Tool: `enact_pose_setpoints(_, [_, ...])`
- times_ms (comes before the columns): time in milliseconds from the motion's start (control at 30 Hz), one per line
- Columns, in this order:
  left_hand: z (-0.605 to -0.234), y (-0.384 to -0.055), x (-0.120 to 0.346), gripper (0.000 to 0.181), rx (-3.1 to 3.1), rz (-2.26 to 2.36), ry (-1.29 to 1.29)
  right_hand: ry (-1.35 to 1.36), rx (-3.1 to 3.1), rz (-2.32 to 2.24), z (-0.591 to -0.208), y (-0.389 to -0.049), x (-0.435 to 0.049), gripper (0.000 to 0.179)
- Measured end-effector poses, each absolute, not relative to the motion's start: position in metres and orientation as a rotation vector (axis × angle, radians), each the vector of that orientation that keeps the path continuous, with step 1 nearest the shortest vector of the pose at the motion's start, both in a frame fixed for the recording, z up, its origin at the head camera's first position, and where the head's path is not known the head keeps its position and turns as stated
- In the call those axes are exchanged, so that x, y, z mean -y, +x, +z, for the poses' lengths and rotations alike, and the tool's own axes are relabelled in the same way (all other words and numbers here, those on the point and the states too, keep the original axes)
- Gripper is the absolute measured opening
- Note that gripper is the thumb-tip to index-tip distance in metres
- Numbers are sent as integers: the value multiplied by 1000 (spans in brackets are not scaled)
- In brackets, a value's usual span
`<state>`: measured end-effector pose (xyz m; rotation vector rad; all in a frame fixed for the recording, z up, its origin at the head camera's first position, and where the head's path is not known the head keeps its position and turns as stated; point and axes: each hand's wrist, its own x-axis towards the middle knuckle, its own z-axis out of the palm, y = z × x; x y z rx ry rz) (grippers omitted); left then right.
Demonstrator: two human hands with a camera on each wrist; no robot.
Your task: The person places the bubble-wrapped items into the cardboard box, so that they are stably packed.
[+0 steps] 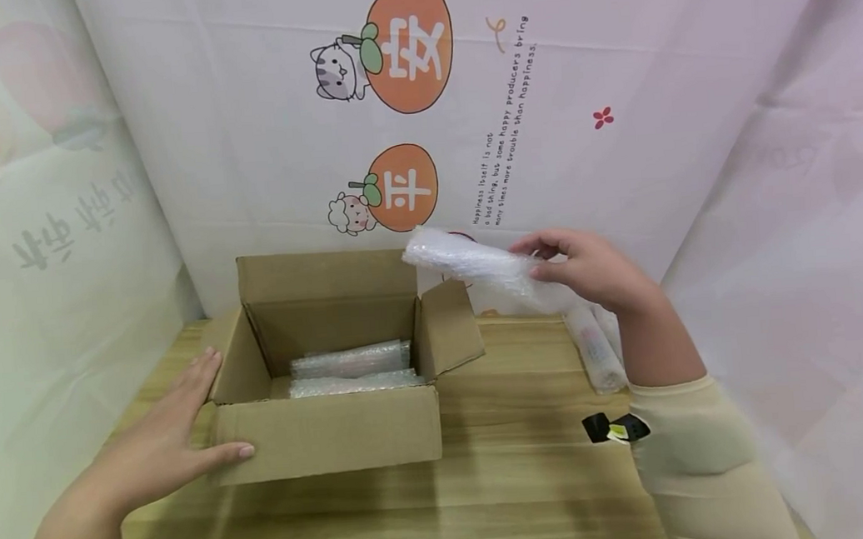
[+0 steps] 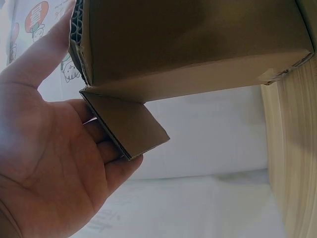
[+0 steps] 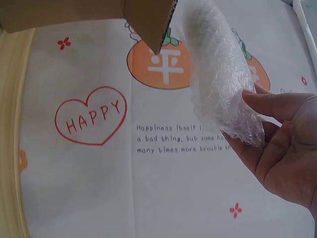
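An open cardboard box (image 1: 330,435) stands on the wooden table. My left hand (image 1: 160,443) holds its left front corner, thumb along the front wall; in the left wrist view the fingers lie behind a side flap (image 2: 130,126). Inside the box lie two bubble-wrapped packages (image 1: 351,361), side by side. My right hand (image 1: 589,268) grips one end of a bubble-wrapped bundle (image 1: 468,258) and holds it in the air, right of the box and above its right flap (image 1: 450,327). Thumb and fingers close on the wrap in the right wrist view (image 3: 223,74). What the wrap contains is unclear.
More wrapped cylindrical packages (image 1: 597,350) lie on the table at the right, partly behind my right forearm. A printed white cloth (image 1: 542,128) rises behind the table, and further cloth hangs on both sides. The box's back flap (image 1: 327,275) stands upright.
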<state>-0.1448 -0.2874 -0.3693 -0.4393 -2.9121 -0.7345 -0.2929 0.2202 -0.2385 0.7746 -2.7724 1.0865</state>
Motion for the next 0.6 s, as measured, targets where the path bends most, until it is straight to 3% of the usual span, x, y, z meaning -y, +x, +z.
enact_pose_setpoints(600, [-368, -146, 289, 118, 2917, -743, -440, 1080, 2781, 1060, -228, -319, -131, 30])
